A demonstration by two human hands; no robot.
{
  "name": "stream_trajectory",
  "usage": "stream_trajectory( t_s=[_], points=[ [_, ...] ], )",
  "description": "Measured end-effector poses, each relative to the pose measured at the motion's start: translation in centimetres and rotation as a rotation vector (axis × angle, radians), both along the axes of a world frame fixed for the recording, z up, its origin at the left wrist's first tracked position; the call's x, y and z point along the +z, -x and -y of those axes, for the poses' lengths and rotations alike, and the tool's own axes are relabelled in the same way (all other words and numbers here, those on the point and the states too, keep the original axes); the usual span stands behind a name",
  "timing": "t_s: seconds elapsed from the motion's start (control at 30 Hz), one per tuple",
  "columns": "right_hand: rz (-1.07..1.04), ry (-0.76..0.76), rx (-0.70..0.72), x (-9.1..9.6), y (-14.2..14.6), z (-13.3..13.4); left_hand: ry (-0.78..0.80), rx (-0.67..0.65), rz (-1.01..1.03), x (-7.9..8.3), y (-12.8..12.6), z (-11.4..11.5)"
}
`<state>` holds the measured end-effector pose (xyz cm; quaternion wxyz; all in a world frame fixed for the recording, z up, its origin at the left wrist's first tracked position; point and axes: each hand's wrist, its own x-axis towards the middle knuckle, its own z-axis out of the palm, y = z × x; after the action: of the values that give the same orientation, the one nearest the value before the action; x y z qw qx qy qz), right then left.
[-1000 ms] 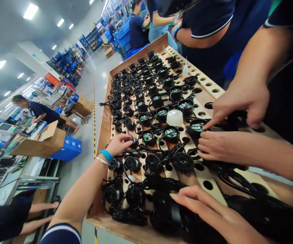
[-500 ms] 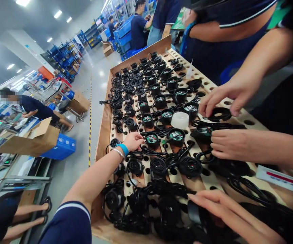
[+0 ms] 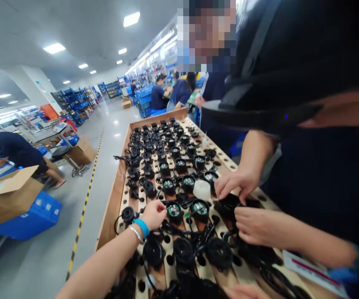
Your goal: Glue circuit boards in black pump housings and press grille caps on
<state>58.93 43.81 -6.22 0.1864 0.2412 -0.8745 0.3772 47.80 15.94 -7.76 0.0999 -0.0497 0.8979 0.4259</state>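
Note:
My left hand (image 3: 153, 213), with a blue band and a thin bracelet at the wrist, is curled over black cords on a wooden pegboard tray (image 3: 112, 207). It sits beside a round black unit with a green inside (image 3: 173, 211). What its fingers hold is hidden. Only a sliver of my right hand (image 3: 244, 292) shows at the bottom edge, resting on black parts. A co-worker's two hands (image 3: 235, 185) (image 3: 257, 226) work on a black unit (image 3: 229, 203) next to a white cap (image 3: 202, 189).
Several rows of round black units with tangled cords (image 3: 163, 153) fill the holed tray. A co-worker in dark clothes leans in at the right. A yellow-black floor line (image 3: 84, 211), cardboard boxes (image 3: 5, 199), a blue crate (image 3: 33, 214) and other workers lie to the left and behind.
The view has tilted up and pulled back. My left hand stays curled over the cords by the same unit. My right hand has dropped nearly out of view. The co-worker's upper hand has lowered onto a black unit.

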Motion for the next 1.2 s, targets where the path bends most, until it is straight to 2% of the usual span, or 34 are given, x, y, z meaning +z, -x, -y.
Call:
stream_trajectory(
  t_s=[0.1,0.17,0.33,0.63,0.97,1.2],
  points=[
    [-0.074,-0.097,0.072,1.2,4.8,-1.4,-0.032,0.011,0.024,-0.6,-0.4,0.0],
    [-0.095,-0.136,0.096,1.6,6.0,-1.6,-0.058,0.014,0.064,-0.8,-0.7,0.0],
    [-0.131,-0.186,0.056,2.3,4.7,-0.4,-0.073,0.027,0.085,-1.0,-0.6,-0.1],
    [-0.183,-0.153,0.06,2.8,5.0,0.2,0.029,-0.02,-0.103,-0.7,-0.4,0.6],
    [-0.161,-0.18,-0.033,5.3,2.5,2.1,0.0,-0.064,-0.179,-1.3,-0.6,0.2],
    [-0.115,-0.187,-0.017,4.3,3.0,1.6,-0.029,-0.144,-0.195,-1.4,-0.3,1.2]
  ],
)
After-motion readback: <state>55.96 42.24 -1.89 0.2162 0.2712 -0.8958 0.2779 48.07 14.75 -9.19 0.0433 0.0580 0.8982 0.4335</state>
